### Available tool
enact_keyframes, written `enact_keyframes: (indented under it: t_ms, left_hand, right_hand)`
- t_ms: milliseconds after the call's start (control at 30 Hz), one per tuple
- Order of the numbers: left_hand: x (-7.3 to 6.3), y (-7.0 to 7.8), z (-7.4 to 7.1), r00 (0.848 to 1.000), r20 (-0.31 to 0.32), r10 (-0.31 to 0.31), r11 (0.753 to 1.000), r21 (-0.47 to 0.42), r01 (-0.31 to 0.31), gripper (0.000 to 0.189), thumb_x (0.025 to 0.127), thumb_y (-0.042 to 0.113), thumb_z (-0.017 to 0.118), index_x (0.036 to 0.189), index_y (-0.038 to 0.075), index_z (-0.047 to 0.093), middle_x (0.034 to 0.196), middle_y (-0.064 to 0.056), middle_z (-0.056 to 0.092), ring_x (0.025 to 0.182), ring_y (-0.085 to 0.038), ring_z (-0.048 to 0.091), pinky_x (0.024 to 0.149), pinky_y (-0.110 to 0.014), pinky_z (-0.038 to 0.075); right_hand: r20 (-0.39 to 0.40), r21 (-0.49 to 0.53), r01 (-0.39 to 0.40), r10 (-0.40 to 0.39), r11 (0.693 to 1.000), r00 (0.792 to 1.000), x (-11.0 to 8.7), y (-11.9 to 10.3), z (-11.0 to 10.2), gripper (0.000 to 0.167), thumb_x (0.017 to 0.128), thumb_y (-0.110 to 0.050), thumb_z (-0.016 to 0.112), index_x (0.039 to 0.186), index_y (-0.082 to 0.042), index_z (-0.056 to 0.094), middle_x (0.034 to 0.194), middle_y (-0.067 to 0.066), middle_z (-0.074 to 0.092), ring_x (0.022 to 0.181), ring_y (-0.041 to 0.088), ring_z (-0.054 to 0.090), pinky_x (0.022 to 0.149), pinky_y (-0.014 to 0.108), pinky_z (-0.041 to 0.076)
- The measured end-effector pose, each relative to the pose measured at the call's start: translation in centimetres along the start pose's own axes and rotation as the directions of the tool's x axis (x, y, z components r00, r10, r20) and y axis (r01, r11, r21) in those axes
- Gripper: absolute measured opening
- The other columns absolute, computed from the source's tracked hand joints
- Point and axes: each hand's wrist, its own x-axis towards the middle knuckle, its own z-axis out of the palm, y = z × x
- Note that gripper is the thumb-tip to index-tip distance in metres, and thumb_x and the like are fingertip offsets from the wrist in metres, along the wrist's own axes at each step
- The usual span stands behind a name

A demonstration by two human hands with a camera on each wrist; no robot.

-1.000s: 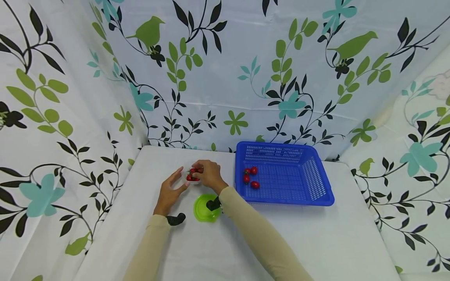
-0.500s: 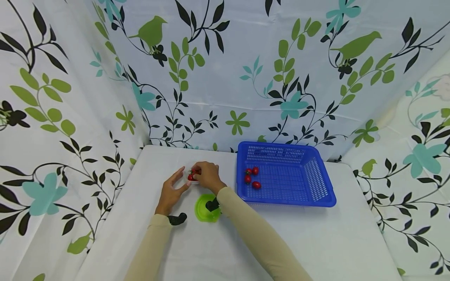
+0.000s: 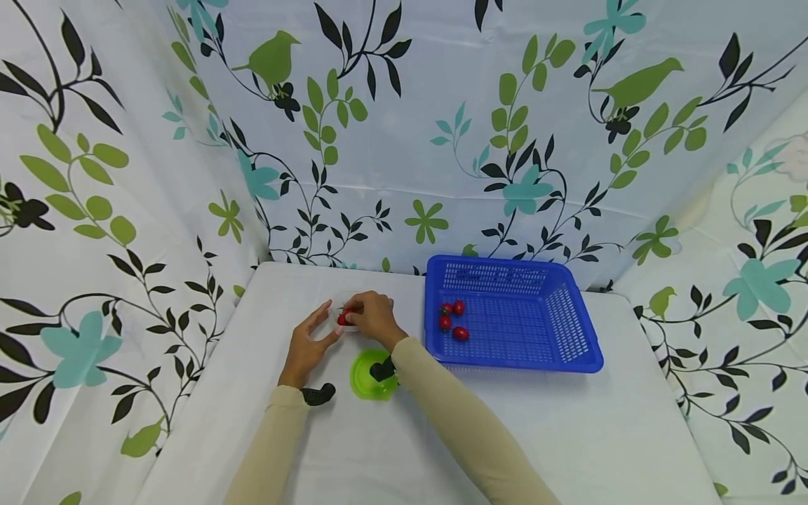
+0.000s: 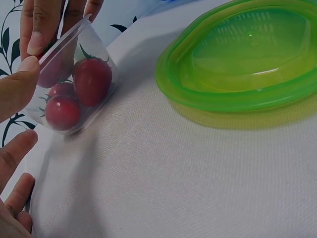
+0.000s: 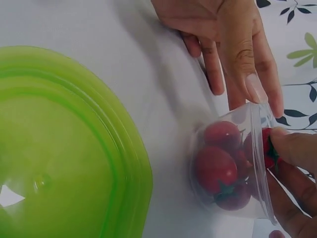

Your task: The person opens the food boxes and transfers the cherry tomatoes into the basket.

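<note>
A clear plastic tub (image 5: 237,115) stands on the white cloth with several red cherry tomatoes (image 5: 215,168) inside, some with green stems. My left hand (image 3: 304,352) holds the tub, its thumb at the rim and fingers around the far side. My right hand (image 3: 376,319) reaches to the tub's mouth and pinches a cherry tomato (image 5: 268,140) between thumb and fingers, partly hidden by the rim. Close in front of the tub lies a translucent green lid-like dish (image 4: 213,102), partly under my right wrist in the head view.
To the right, a blue perforated plastic basket (image 3: 517,363) holds several more cherry tomatoes (image 3: 460,333) near its left side. A printed leaf-and-bird curtain (image 3: 379,175) surrounds the table (image 3: 379,463) at the back and sides. Each wrist wears a black camera mount (image 3: 318,394).
My right hand stays at the tub's mouth and shifts only slightly, with less red showing beside its fingers. The left hand keeps its hold. The whole head view moved slightly right.
</note>
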Motion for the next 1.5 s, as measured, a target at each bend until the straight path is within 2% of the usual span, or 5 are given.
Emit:
enact_keyframes:
  t_ms: [367, 633, 967, 1200, 1500]
  left_hand:
    - [0.0, 0.0, 0.3, 1.0, -0.002, 0.001, 1.0, 0.009, -0.001, 0.076, 0.098, 0.019, 0.079, 0.164, 0.019, 0.043, 0.168, -0.02, 0.042, 0.162, -0.038, 0.03, 0.131, -0.071, 0.011]
    - [-0.1, 0.0, 0.3, 1.0, -0.001, -0.025, 1.0, 0.013, 0.025, 0.073, 0.099, 0.019, 0.078, 0.163, 0.025, 0.045, 0.169, -0.019, 0.042, 0.162, -0.036, 0.03, 0.133, -0.07, 0.01]
    - [1.7, -3.5, 0.3, 1.0, -0.021, -0.009, 0.999, 0.053, 0.01, 0.077, 0.098, 0.03, 0.079, 0.165, 0.032, 0.041, 0.17, -0.01, 0.042, 0.164, -0.032, 0.028, 0.132, -0.071, 0.01]
    - [2.0, -3.8, 0.2, 0.996, -0.039, 0.085, 0.991, 0.109, -0.081, 0.077, 0.096, 0.033, 0.082, 0.163, 0.027, 0.045, 0.166, -0.013, 0.048, 0.159, -0.034, 0.038, 0.133, -0.067, 0.017]
    - [1.8, -3.7, 0.3, 0.998, -0.028, 0.047, 0.992, 0.117, -0.044, 0.078, 0.097, 0.034, 0.08, 0.165, 0.029, 0.042, 0.169, -0.011, 0.044, 0.162, -0.034, 0.033, 0.132, -0.07, 0.014]
  right_hand:
    - [-0.023, 0.085, 0.008, -0.006, 0.996, 1.0, -0.4, 0.4, -1.6, 0.02, 0.098, -0.016, 0.078, 0.118, -0.018, 0.082, 0.108, -0.004, 0.082, 0.107, 0.014, 0.072, 0.115, 0.043, 0.046]
    - [-0.022, 0.152, -0.014, 0.018, 0.988, 1.0, -0.8, 0.4, -3.0, 0.022, 0.1, -0.014, 0.076, 0.121, -0.016, 0.081, 0.113, -0.002, 0.08, 0.108, 0.015, 0.073, 0.089, 0.025, 0.064]
    - [-0.053, 0.147, 0.021, -0.013, 0.989, 0.999, -1.0, 0.7, -5.5, 0.022, 0.1, -0.014, 0.075, 0.121, -0.015, 0.08, 0.112, -0.003, 0.082, 0.109, 0.016, 0.074, 0.096, 0.036, 0.062]
    - [-0.091, 0.168, 0.048, -0.033, 0.985, 0.995, -0.9, 1.2, -7.1, 0.021, 0.098, -0.014, 0.077, 0.119, -0.014, 0.081, 0.106, -0.003, 0.082, 0.107, 0.016, 0.075, 0.096, 0.036, 0.062]
    - [-0.094, 0.192, 0.028, -0.01, 0.981, 0.996, -1.4, 2.2, -9.9, 0.02, 0.099, -0.014, 0.076, 0.119, -0.014, 0.081, 0.112, 0.003, 0.082, 0.108, 0.021, 0.076, 0.093, 0.037, 0.063]
